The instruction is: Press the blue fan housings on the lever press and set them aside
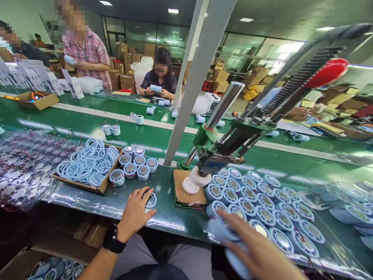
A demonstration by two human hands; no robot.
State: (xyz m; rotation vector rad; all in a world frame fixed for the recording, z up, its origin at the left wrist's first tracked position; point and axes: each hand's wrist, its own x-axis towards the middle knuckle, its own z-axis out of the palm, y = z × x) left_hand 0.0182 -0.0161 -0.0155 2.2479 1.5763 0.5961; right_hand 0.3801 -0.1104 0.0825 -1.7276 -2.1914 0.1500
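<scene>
My left hand (pixel 135 214), with a black watch on the wrist, is closed around a small light blue round housing (pixel 150 200) at the table's front edge. Its thumb and fingers lie along the sides of the housing. On the right, my right hand (pixel 252 241) is smeared by motion and grips a light blue housing (pixel 220 230); more light blue shows under the fingers, too blurred to tell apart. A green hand press (pixel 214 163) stands between and beyond my hands. Its white round pad (pixel 200 177) hangs over a white disc (pixel 190 186) on a cardboard-covered base.
Rows of light blue housings (pixel 247 206) fill the table right of the press. A cardboard tray of light blue rings (pixel 87 163), several housings (pixel 130 169) and wired parts (pixel 26 167) lie left. A grey post (pixel 189 85) rises behind. Co-workers (pixel 159 77) work across the line.
</scene>
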